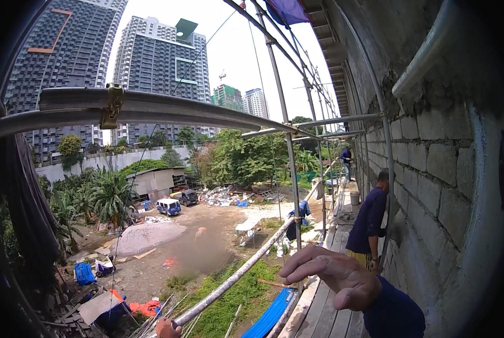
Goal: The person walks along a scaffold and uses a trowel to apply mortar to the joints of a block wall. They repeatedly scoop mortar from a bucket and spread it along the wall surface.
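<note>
At the lower edge, my left hand (166,328) is closed round a whitish scaffold pipe (238,274) that slants up and away to the right. Only its knuckles show. My right hand (337,275), coming out of a dark blue sleeve, is raised over the plank walkway (333,298). Its fingers reach forward to the left, slightly bent, with the thumb apart below them, and nothing is in it. To the right rises a grey block wall (426,158), partly plastered.
A person in a dark blue shirt (370,217) faces the wall on the walkway ahead; another person (346,160) stands farther along. Upright scaffold poles (290,158) and a crossing rail (179,110) flank the walkway. A bucket (354,198) stands beyond. Far below lies a yard with a gravel pile (150,235).
</note>
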The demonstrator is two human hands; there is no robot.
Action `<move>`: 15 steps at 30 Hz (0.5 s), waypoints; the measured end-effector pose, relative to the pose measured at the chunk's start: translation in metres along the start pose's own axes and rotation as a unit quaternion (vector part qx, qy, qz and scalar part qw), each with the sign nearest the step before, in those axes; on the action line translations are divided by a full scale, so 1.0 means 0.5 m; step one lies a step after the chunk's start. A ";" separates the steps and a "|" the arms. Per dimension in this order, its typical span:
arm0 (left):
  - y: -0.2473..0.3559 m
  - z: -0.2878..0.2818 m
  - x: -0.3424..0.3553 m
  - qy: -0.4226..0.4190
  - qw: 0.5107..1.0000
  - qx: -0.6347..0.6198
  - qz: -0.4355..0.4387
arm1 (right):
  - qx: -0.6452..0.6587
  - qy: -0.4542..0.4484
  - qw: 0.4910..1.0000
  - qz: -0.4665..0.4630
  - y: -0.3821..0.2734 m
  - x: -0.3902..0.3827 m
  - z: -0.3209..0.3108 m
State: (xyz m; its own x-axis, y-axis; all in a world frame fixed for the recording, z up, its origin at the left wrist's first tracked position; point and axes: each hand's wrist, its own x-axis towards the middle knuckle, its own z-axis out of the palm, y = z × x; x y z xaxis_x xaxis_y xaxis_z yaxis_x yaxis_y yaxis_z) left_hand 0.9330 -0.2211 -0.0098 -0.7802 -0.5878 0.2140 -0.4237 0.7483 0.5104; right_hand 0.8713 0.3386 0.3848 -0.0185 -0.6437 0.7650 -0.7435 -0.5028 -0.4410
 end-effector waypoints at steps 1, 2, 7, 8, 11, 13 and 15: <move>-0.041 0.007 0.001 0.039 0.998 -0.039 -0.011 | 0.041 -0.034 0.998 -0.042 0.000 0.036 -0.003; -0.120 0.034 0.027 0.053 0.995 0.016 0.081 | 0.056 -0.046 0.993 -0.088 0.003 0.059 0.000; 0.017 0.068 0.069 0.093 0.990 0.100 0.037 | 0.068 -0.084 0.973 -0.206 0.096 0.128 0.016; 0.013 0.058 0.067 0.090 0.990 0.104 0.020 | 0.083 -0.108 0.972 -0.193 0.116 0.129 0.004; -0.011 0.041 0.058 0.076 0.989 0.128 -0.018 | 0.102 -0.182 0.969 -0.135 0.159 0.134 -0.033; -0.013 0.036 0.062 0.067 0.988 0.136 -0.033 | 0.086 -0.214 0.967 -0.106 0.185 0.134 -0.069; -0.004 0.046 0.081 0.060 0.988 0.137 -0.036 | 0.080 -0.207 0.970 -0.102 0.222 0.124 -0.100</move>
State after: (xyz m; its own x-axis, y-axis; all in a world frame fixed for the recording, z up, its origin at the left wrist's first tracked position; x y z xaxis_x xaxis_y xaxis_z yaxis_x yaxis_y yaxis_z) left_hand 0.8918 -0.2391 -0.0212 -0.6907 -0.6623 0.2904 -0.5972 0.7488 0.2875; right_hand 0.7539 0.2716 0.4069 0.4125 -0.6817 0.6042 -0.5893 -0.7055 -0.3937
